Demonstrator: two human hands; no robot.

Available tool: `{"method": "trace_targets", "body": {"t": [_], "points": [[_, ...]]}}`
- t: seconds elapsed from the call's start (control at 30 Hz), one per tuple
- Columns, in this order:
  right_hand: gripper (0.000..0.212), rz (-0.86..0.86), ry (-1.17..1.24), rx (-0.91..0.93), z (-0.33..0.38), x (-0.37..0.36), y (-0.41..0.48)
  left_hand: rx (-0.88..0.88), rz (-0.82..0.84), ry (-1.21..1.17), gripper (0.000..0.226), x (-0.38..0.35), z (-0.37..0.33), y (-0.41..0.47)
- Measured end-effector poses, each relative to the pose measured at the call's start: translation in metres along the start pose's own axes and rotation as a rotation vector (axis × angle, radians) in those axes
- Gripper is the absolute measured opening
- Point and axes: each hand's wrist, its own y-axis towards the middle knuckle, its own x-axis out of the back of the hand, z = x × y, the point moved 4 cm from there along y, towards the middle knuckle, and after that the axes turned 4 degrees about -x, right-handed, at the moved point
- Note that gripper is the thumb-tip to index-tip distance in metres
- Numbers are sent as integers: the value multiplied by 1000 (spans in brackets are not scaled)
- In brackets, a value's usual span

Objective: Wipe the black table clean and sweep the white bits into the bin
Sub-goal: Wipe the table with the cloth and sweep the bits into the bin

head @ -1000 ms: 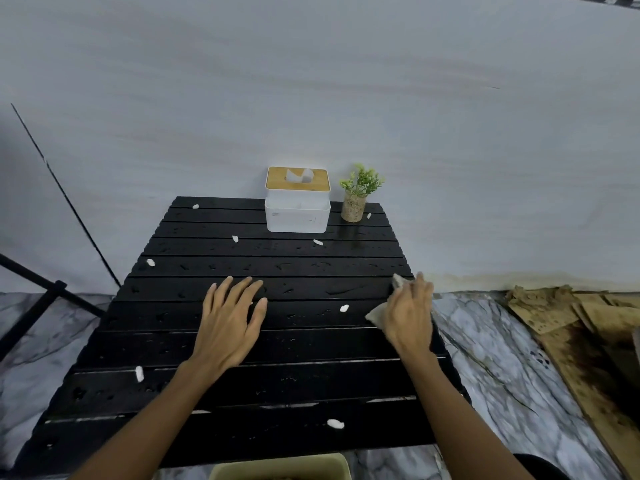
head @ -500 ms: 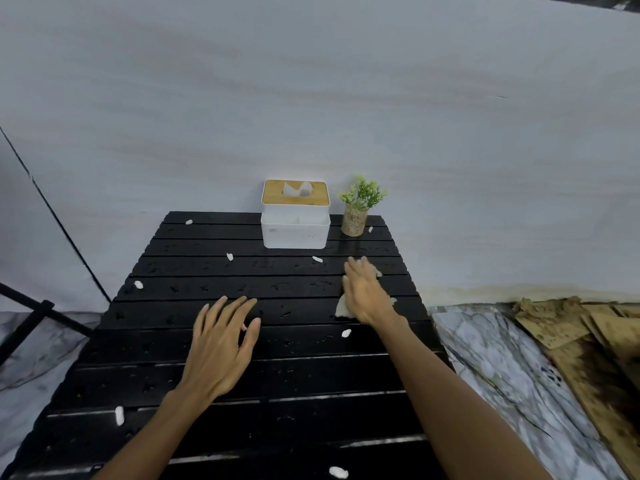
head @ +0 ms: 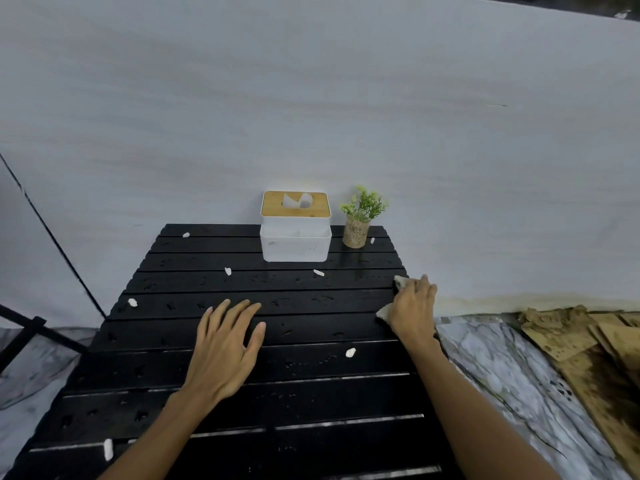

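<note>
- Your right hand (head: 412,308) is at the right edge of the black slatted worktop (head: 194,407), palm down over a crumpled tissue (head: 399,281). Its grip is pressed flat onto the wad rather than pinching it; corners stick out at the fingertips and by the thumb. Flat pressure suits wiping, judging by the wet droplets on the slats.
- Your left hand (head: 225,348) lies mid-worktop, fingers spread, grip empty. It looks like a brace to steady the worktop while you wipe.
- White bits (head: 350,352) are not yet swept. One sits between your hands, others near the tissue box, the left edge, the back-left corner and the near-left slat (head: 108,449).
- Tissue box (head: 295,233) with wooden lid and small potted plant (head: 358,220) stand at the back edge, just beside each other. One bit lies right by the pot.
- Bin is not in view, so I can't tell which way to sweep.
- Risk: slat gaps may swallow bits, and a wet tissue may smear or tear.
</note>
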Motion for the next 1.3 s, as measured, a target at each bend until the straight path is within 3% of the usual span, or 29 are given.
{"method": "trace_targets", "body": {"t": [0.17,0.33,0.5,0.57,0.67,0.77,0.9,1.07,1.3], "points": [[76,85,-94,134,30,-8,44,-8,22,-15,56,-11,10,29],[45,226,109,268,55,-16,54,-19,70,-62,51,-21,17,49],[48,324,272,543,63,-16,20,-2,93,-128,51,-24,22,52],[46,310,326,573,53,-15,10,6,104,-162,51,-24,25,51],[45,177,429,372,27,-9,11,11,102,-201,53,-24,28,50],[42,68,329,149,18,-8,34,7,96,-197,52,-26,29,49],[37,154,269,102,56,-13,56,8,79,-190,48,-28,32,49],[41,233,265,359,97,-20,41,0,61,-177,49,-31,32,48],[39,381,463,718,91,-12,-19,11,58,-207,55,-29,32,47]]}}
